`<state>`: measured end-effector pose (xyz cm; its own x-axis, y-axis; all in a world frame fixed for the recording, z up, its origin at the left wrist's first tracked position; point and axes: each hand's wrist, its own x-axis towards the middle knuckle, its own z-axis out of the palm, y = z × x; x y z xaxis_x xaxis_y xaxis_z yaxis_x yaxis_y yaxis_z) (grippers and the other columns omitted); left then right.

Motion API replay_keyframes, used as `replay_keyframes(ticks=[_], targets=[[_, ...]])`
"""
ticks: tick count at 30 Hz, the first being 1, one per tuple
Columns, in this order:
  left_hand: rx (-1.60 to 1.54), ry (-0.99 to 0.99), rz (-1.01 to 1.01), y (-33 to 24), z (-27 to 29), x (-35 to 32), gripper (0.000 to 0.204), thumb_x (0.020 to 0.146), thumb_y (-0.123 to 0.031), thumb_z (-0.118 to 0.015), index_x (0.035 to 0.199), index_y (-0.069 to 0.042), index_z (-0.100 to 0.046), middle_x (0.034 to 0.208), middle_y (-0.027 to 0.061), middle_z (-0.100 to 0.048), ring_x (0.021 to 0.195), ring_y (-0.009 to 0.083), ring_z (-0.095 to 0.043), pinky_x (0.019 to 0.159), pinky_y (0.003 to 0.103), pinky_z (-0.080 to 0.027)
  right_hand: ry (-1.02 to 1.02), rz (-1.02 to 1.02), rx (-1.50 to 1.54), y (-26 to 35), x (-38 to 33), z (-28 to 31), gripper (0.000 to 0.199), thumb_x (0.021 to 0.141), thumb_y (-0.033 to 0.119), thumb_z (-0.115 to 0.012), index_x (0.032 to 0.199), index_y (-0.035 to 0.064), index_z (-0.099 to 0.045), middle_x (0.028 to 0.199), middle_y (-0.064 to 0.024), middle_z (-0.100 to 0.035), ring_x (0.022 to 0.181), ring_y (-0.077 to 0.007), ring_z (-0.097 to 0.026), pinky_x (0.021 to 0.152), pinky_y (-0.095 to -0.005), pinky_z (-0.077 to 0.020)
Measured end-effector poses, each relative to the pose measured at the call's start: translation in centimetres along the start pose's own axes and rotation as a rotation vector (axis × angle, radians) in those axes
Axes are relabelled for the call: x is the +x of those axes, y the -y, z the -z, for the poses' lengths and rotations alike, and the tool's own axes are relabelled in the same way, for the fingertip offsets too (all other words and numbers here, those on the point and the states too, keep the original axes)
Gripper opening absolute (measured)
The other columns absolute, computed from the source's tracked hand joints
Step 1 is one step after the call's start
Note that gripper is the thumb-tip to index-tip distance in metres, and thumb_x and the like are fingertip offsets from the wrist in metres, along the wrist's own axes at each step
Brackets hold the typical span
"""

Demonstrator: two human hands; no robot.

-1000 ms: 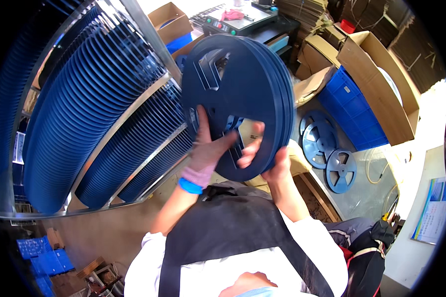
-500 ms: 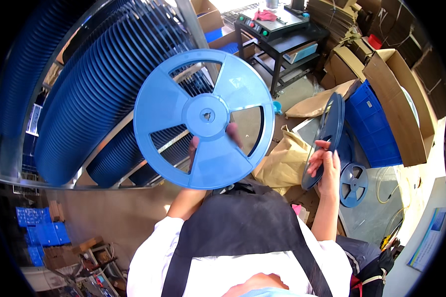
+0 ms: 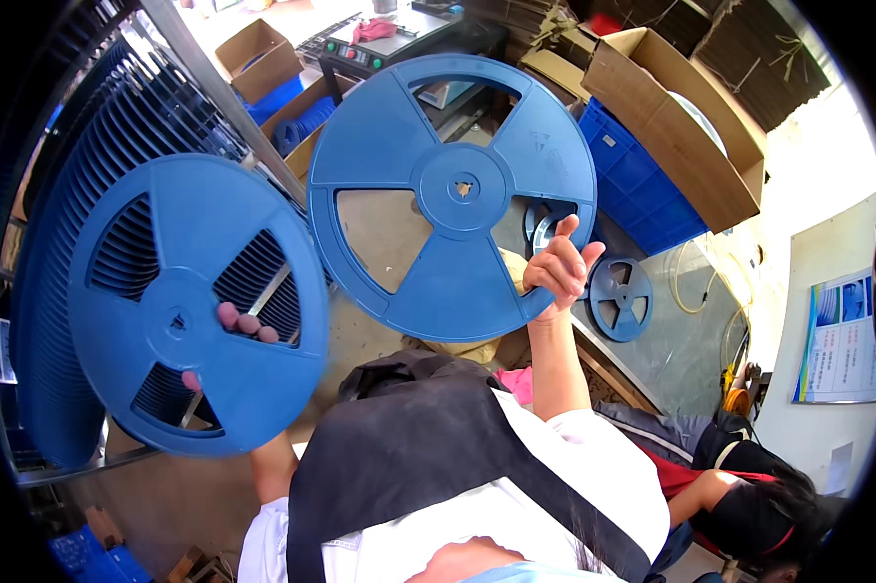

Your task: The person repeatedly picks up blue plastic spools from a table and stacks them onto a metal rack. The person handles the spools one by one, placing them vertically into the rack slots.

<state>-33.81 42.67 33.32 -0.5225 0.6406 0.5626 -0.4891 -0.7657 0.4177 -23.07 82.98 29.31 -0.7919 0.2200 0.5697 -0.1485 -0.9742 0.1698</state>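
Note:
Two large blue plastic reels with spoked, cut-out sides are held up before me. My left hand [image 3: 248, 323] grips the left reel [image 3: 190, 306] from behind, its fingertips coming through two of the openings next to the hub. That reel is tilted and stands in front of the rack of reels. The right reel [image 3: 443, 282] faces me, a little higher and farther right. At its lower right rim, my right hand [image 3: 559, 270] has it, with fingers curled through an opening and the index finger pointing up.
A metal rack packed with blue reels [image 3: 68, 243] fills the left. A smaller blue reel [image 3: 620, 298] lies on a grey surface at right, near a blue crate [image 3: 642, 185] and cardboard box [image 3: 666, 126]. Behind is a machine [image 3: 389, 44]; another person [image 3: 749, 496] is at lower right.
The left reel has moved left and down to the rack. My right hand has raised its reel, turning it from edge-on to facing me. My view has swung too.

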Motion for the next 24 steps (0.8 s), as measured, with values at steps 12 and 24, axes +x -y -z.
replay_keyframes(ticks=[12,24], targets=[[0.728,-0.916,-0.186,3.5,-4.0,0.2,0.073,0.091,-0.041,-0.05,0.146,-0.003,-0.022,0.148,0.0171,-0.03,0.137,0.0331,-0.028,0.113,0.044,-0.024,0.045,-0.387,-0.951,-10.3,5.8,-5.4,0.095,0.082,0.069,-0.049,0.139,-0.0049,-0.031,0.085,-0.0173,-0.066,0.077,-0.0299,-0.068,0.068,-0.0353,-0.0581],[0.282,-0.446,-0.733,6.8,-5.6,6.9,0.065,0.086,-0.034,-0.06,0.136,-0.001,-0.036,0.135,0.0139,-0.044,0.128,0.0289,-0.038,0.105,0.044,-0.035,1.186,-0.194,-1.493,-25.7,5.0,-9.7,0.072,0.083,0.047,-0.062,0.127,-0.0072,-0.045,0.118,-0.02,-0.058,0.101,-0.0329,-0.063,0.082,-0.0364,-0.0533]])
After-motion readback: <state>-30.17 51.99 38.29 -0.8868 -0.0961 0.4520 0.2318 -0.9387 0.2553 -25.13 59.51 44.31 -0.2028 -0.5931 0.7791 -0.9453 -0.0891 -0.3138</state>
